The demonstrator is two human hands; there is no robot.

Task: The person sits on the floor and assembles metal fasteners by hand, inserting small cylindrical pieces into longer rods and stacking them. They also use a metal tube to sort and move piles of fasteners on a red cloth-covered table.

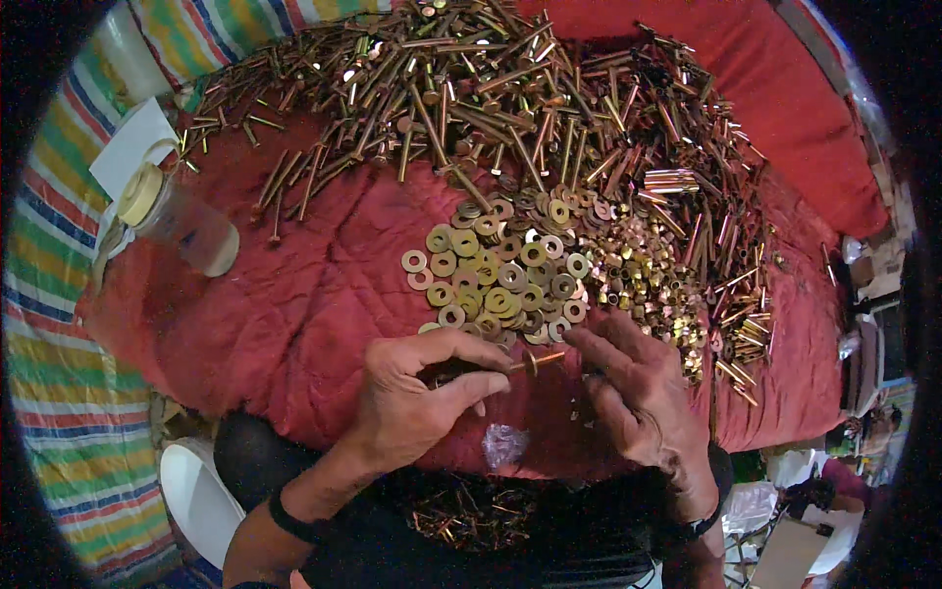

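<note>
My left hand (417, 393) pinches a thin copper-coloured bolt (549, 359) between thumb and forefinger. The shaft points right, and a flat washer (533, 364) sits around it. Just right of the bolt's tip, my right hand (636, 393) has its fingers stretched and slightly apart, with nothing visible in them. Its fingertips are at the near edge of a heap of brass-coloured flat washers (502, 275). Alongside that heap, to the right, lies a pile of small shiny nuts (643, 270). The end of the bolt inside my left hand is hidden.
A large heap of long bolts (422, 88) spreads along the back and right of the red cloth (343, 245). A clear jar with a yellow lid (191, 231) lies at the left. Clear crumpled plastic (504, 445) lies near the front edge. More metal pieces (471, 510) rest on my lap.
</note>
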